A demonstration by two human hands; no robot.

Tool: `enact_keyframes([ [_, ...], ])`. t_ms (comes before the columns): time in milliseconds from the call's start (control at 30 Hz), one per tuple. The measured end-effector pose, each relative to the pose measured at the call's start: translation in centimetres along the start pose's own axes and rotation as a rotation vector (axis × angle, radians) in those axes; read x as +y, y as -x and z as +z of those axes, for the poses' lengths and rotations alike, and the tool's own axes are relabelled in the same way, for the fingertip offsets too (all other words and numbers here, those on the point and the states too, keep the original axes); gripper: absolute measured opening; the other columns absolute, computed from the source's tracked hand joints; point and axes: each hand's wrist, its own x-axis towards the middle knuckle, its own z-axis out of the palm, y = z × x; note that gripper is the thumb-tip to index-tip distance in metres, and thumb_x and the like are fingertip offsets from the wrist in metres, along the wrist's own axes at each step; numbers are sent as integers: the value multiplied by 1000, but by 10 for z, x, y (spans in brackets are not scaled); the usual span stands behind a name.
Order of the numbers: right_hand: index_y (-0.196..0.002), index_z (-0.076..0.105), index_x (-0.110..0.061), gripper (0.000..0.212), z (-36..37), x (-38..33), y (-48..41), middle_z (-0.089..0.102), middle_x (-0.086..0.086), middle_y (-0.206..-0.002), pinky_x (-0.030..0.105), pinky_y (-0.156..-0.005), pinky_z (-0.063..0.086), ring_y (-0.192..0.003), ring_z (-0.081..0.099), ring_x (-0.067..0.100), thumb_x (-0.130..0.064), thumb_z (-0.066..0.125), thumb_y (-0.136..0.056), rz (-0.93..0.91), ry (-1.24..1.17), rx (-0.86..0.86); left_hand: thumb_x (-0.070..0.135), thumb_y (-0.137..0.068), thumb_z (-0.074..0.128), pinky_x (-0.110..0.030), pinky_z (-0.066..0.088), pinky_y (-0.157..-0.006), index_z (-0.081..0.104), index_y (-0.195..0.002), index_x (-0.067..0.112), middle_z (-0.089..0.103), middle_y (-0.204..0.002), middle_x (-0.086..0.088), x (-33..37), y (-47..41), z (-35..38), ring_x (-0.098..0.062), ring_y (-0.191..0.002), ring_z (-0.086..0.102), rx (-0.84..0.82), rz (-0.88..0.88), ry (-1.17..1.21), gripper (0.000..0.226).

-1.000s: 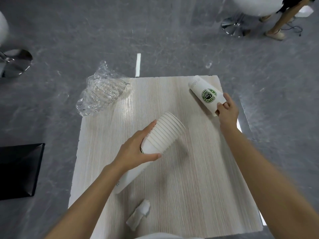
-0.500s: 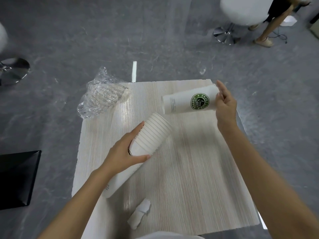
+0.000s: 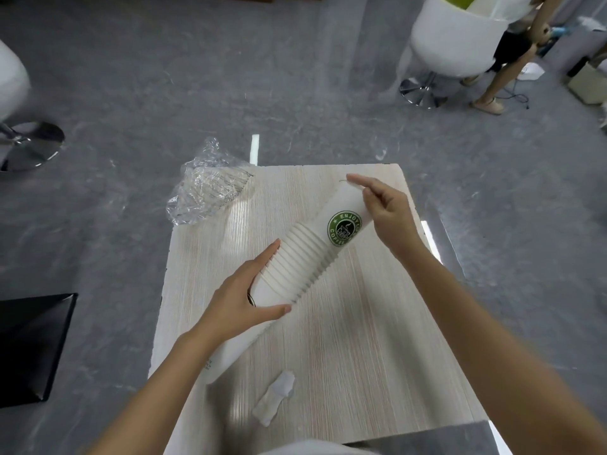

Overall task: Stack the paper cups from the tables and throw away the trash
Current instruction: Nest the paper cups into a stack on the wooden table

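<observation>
A long stack of white paper cups lies tilted over the light wooden table. My left hand grips the stack near its middle. A single white cup with a green round logo sits pushed into the stack's open upper end. My right hand holds that cup at its base, fingers curled against it. Clear crumpled plastic wrap lies on the table's far left corner. Near the front edge lies a crumpled white paper scrap.
A black flat object sits on the grey floor to the left. A chrome stool base stands at far left. A white chair and a person's legs are at the far right.
My right hand lifted the logo cup off the table's far right corner, swung it around and pushed it into the open end of the stack. My left hand kept hold of the stack.
</observation>
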Motion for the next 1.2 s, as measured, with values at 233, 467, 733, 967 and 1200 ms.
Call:
enact_keyframes([
  [233, -123, 61, -8, 32, 35, -10, 33, 62, -3, -124, 16, -103, 40, -118, 53, 2, -3, 42, -98, 11, 37, -134, 58, -62, 79, -41, 39, -111, 19, -144, 63, 38, -143, 36, 4, 7, 1, 6, -131, 40, 12, 18, 33, 101],
  [467, -132, 52, -23, 34, 46, -16, 49, 61, -1, -123, 15, -94, 42, -106, 55, 3, -17, 42, -100, 64, 73, -196, 61, -61, 78, -38, 40, -109, 16, -145, 63, 36, -141, 39, 3, 10, 3, 6, -131, 40, 43, 40, 41, 104],
  [733, -130, 56, -16, 32, 57, -27, 58, 59, -4, -129, 18, -99, 43, -118, 53, 5, -16, 47, -99, 61, 43, -145, 51, -65, 82, -15, 37, -97, 18, -147, 58, 38, -136, 45, 5, 8, 5, 15, -123, 43, 59, 86, 66, 103],
  [967, -134, 50, -24, 38, 57, -30, 63, 55, -10, -127, 19, -95, 42, -116, 51, 4, -25, 51, -96, 45, 102, -153, 42, -70, 85, -27, 39, -105, 19, -148, 55, 38, -145, 33, 6, 10, 8, 9, -129, 42, 90, 87, 90, 103],
  [1200, -151, 5, -31, 94, 63, -25, 71, 28, -5, -151, 27, -100, 35, -133, 38, 11, -49, 66, -81, 284, -2, -102, 34, -66, 90, -30, 44, -103, 19, -150, 50, 47, -144, 18, 5, 7, 3, -5, -126, 51, 191, 27, 201, 112],
])
